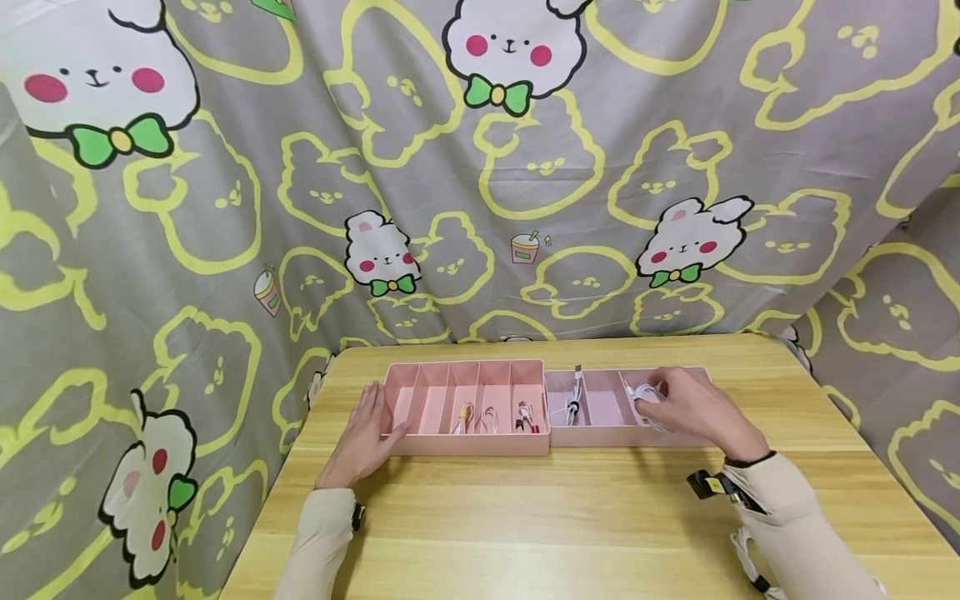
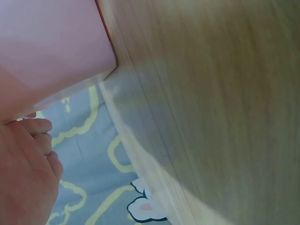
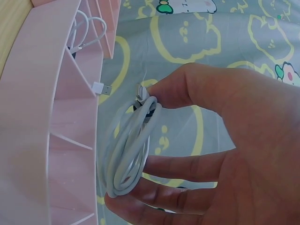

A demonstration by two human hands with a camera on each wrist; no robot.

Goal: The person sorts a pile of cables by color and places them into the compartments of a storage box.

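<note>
My right hand pinches a coiled white USB cable between thumb and fingers. In the head view the cable is over the mauve divided box, at its right part; the right wrist view shows the coil beside the box's rim, with a metal plug up by the thumb. My left hand rests against the left end of the pink divided box, fingers along its side and thumb at the front corner. Bundled cables lie in its right-hand compartments. Another tied white cable stands in the mauve box's left compartment.
Both boxes sit end to end on a wooden table, near its back edge. Another white cable lies on the table by the right forearm. A patterned grey curtain hangs behind and at the sides.
</note>
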